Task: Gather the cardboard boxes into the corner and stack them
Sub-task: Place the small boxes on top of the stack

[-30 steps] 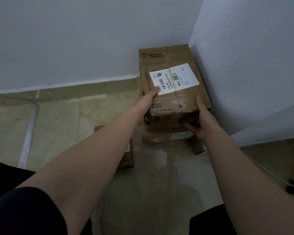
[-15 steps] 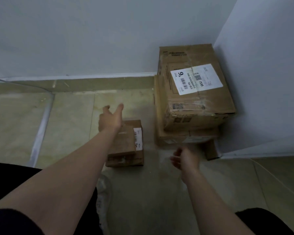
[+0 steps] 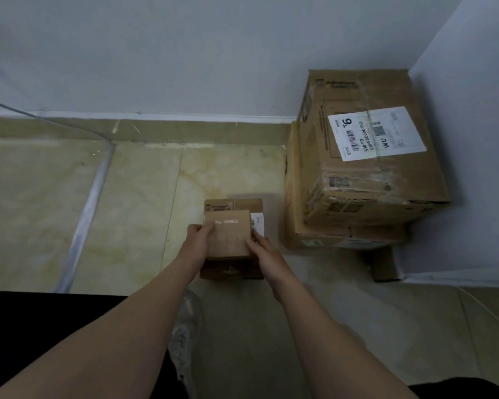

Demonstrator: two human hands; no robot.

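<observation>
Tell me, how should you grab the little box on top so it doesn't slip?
Grip the little box by its two long side faces, one palm on each, coming down from above. It lies flat on a wider box, so its bottom can't be reached, but both sides are bare. The left hand and right hand are already placed this way.

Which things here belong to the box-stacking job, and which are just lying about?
Job:
- large labelled box, top of the corner stack
- flat box beneath it
- small box, gripped by left hand and right hand
- box under it

Lying about:
- grey cable
- shoe
</observation>
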